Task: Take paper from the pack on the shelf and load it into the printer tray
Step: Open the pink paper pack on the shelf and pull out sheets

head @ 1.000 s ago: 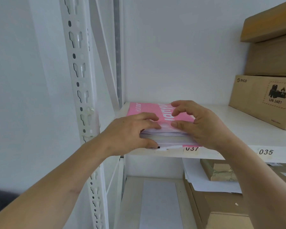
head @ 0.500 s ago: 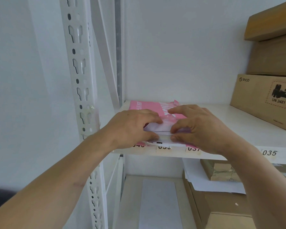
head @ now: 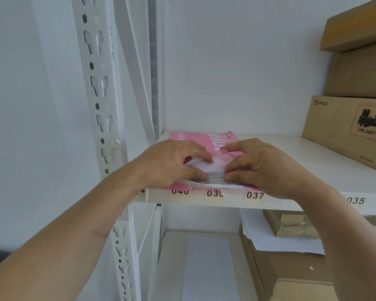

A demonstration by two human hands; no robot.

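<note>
A pink-wrapped pack of paper [head: 195, 139] lies at the left end of the white shelf [head: 313, 181]. Its near end is torn, and white sheets [head: 213, 168] show there. My left hand [head: 172, 164] pinches the left part of the exposed stack between thumb and fingers. My right hand [head: 261, 166] pinches the right part the same way, with the crumpled pink wrapper pushed back above my fingers. The printer and its tray are out of view.
Stacked cardboard boxes [head: 354, 127] stand on the same shelf at the right. A white perforated upright [head: 100, 105] runs down the left side. The shelf below holds a white sheet [head: 211, 268], loose papers and more boxes [head: 291, 224]. Number labels line the shelf's front edge.
The pink wrapper has been pushed back from the pack's near end, baring more white paper. Both hands have shifted closer together on the stack's front edge.
</note>
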